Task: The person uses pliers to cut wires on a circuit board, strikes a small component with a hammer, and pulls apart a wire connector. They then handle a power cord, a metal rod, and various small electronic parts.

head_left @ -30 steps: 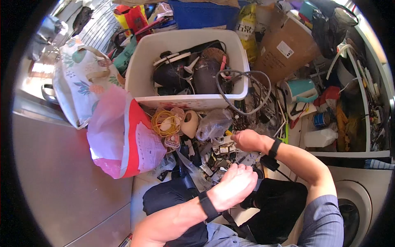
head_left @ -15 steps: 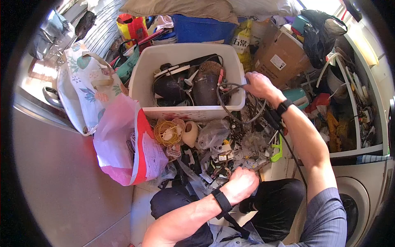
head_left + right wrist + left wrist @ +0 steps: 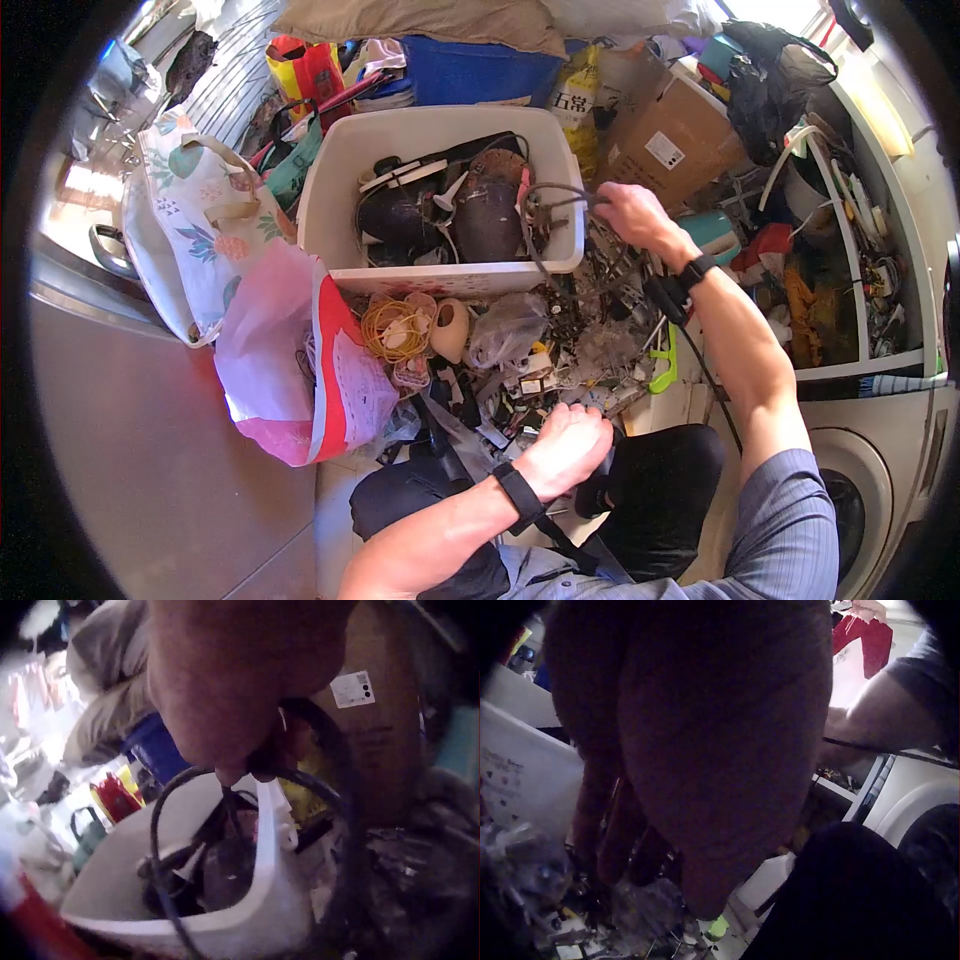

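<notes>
In the head view, my right hand (image 3: 645,222) pinches a grey looped cable (image 3: 541,262) beside the right rim of a white bin (image 3: 440,277). The right wrist view shows this hand (image 3: 240,682) with its fingertips on the cable (image 3: 155,851), loops hanging in front of the bin (image 3: 217,924). My left hand (image 3: 572,447) hovers low over the loose parts (image 3: 535,383), near a knee. From the left wrist, that hand (image 3: 712,727) hangs with relaxed fingers and nothing visible in them. Dark bulky objects (image 3: 490,212) lie inside the bin.
A pink-and-white bag (image 3: 265,350) and a patterned bag (image 3: 205,240) stand at left. Behind the bin is a blue container (image 3: 480,75); a cardboard box (image 3: 675,130) is at right. A black adapter-like piece (image 3: 665,300) hangs by my right wrist, above a green item (image 3: 663,365).
My right hand has moved up from the loose parts to the bin's right side and taken hold of the cable. My left hand has stayed low over the pile.
</notes>
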Demonstrator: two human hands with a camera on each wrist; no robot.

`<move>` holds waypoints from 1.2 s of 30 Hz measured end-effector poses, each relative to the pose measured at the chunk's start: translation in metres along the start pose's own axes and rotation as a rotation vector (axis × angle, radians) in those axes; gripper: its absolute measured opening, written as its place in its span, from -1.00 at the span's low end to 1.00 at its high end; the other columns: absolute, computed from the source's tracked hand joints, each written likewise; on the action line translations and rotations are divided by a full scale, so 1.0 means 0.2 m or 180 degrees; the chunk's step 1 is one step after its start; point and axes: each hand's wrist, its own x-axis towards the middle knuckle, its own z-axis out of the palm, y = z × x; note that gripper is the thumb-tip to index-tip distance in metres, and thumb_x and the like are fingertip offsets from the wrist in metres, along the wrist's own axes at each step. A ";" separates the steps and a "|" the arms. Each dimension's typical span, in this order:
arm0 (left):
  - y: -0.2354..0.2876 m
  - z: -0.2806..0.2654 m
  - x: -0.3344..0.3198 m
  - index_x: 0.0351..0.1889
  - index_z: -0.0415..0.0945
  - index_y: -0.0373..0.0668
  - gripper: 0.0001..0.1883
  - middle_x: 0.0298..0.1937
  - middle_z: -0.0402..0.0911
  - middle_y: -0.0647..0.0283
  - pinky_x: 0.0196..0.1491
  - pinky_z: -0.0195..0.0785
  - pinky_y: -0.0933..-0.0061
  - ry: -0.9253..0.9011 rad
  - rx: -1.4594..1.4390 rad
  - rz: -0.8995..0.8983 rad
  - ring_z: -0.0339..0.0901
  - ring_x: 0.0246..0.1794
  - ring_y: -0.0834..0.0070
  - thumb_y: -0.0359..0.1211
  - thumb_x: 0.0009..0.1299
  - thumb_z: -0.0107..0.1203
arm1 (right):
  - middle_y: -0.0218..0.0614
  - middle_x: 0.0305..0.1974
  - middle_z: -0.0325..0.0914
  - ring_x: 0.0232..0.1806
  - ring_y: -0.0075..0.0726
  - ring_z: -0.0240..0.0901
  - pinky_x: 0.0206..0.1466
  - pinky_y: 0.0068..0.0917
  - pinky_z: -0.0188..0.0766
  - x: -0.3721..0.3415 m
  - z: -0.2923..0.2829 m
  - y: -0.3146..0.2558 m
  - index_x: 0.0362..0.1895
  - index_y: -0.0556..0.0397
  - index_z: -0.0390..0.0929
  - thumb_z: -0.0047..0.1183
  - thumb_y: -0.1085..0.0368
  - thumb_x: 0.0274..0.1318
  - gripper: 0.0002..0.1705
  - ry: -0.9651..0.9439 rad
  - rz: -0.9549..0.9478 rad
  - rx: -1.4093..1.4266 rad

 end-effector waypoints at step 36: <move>-0.22 -0.40 0.02 0.10 0.61 -0.28 -0.63 -0.08 0.69 0.35 -0.02 0.47 0.49 -0.0100 -0.2767 -0.1451 0.56 -0.11 0.63 -0.19 0.50 0.27 | -0.40 -0.32 0.65 -0.26 -0.56 0.57 -0.08 -0.56 0.47 -1.26 -0.42 -0.29 0.00 0.22 0.62 0.09 0.39 0.40 -0.81 0.2725 0.0846 0.3282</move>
